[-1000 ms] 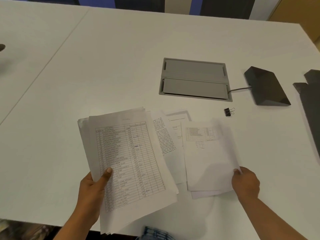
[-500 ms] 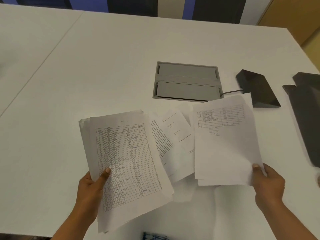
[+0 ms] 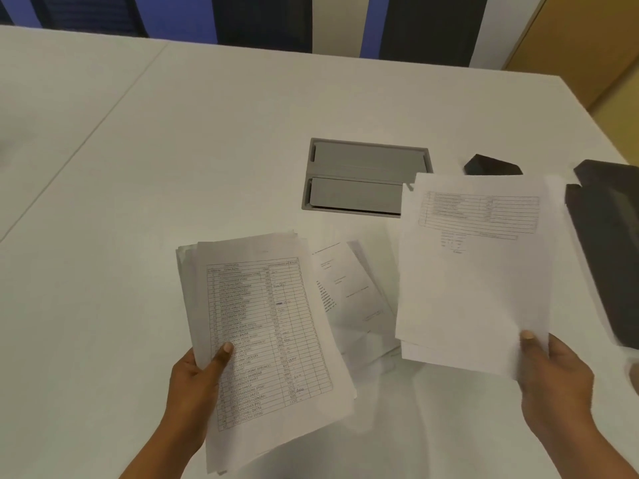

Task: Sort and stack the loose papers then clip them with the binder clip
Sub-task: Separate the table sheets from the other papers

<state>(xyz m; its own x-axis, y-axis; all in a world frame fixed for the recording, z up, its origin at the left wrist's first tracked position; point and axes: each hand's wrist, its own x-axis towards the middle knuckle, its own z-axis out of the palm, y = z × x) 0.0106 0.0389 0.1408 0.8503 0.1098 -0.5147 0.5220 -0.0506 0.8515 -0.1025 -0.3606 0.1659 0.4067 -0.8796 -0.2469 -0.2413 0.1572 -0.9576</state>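
Note:
My left hand (image 3: pixel 197 385) grips a thick sheaf of papers (image 3: pixel 262 340) by its lower left edge; the top sheet carries a long printed table. My right hand (image 3: pixel 549 378) holds a thinner bundle of sheets (image 3: pixel 473 281) by the lower right corner, lifted above the white table (image 3: pixel 173 150); a short table is printed near its top. Between the two bundles a few loose sheets (image 3: pixel 352 299) lie flat on the table. The binder clip is hidden, out of sight behind the raised right bundle.
A grey cable hatch (image 3: pixel 359 178) is set into the table behind the papers. A black wedge-shaped box (image 3: pixel 491 165) peeks over the right bundle. A dark flat object (image 3: pixel 608 250) lies at the right edge. Blue and dark panels stand beyond the far edge.
My right hand has lifted its bundle off the table and carried it up and to the right, covering the binder clip and most of the black wedge. My left hand keeps its sheaf steady.

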